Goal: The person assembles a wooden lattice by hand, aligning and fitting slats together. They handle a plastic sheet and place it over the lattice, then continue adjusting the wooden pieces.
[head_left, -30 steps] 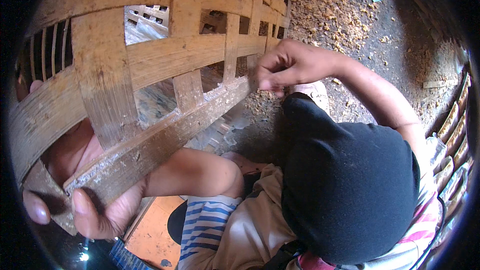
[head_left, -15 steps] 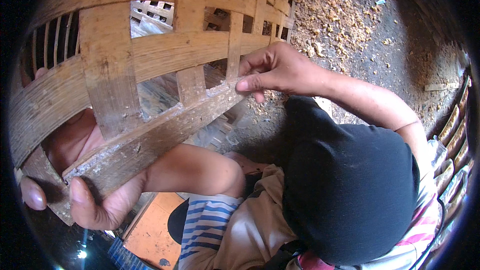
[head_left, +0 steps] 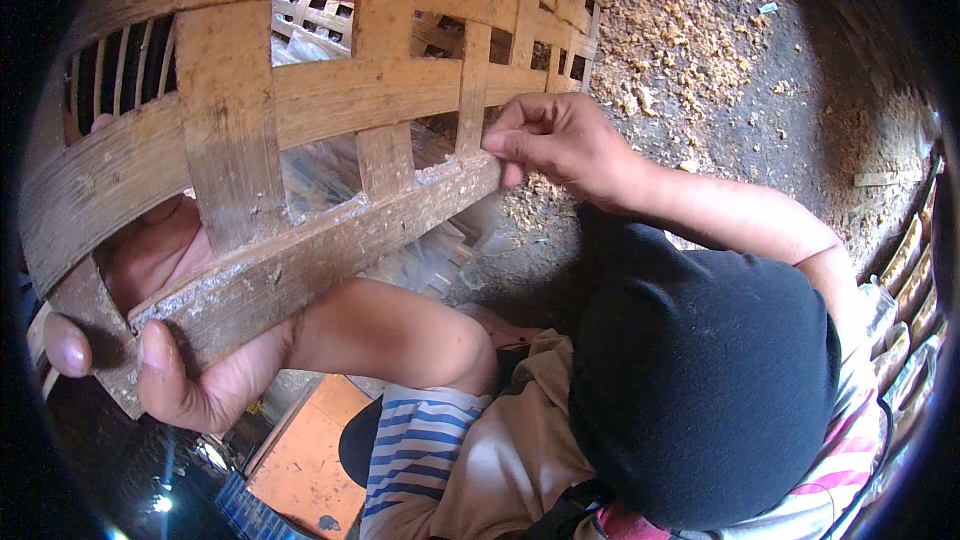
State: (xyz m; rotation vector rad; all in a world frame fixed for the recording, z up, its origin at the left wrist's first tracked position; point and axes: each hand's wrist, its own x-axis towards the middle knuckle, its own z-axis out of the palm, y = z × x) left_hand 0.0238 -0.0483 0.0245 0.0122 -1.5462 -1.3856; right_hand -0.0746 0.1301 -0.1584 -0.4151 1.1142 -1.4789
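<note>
A woven bamboo panel (head_left: 370, 90), made of wide flat strips crossing with square gaps, fills the upper left. Along its lower edge runs a thicker bamboo strip (head_left: 330, 250) with a whitish, crusty upper rim. My left hand (head_left: 215, 380) grips the near left corner, its thumb in front; part of the palm shows through a gap, and the other fingers are partly hidden behind the strips. At the strip's far right end, my right hand (head_left: 560, 145) is closed on the edge, thumb and fingers pinching it. Some right fingertips are hidden behind the panel.
A rounded shape under black cloth (head_left: 700, 370) sits between my arms. An orange box-like object (head_left: 310, 460) lies below my left forearm. Crumbly tan debris (head_left: 670, 30) covers the dark ground at upper right. Curved bamboo slats (head_left: 910, 280) stand along the right edge.
The panel has shifted slightly to the right, and its near left corner has risen a little with my left hand. My right hand has moved slightly right, still on the edge.
</note>
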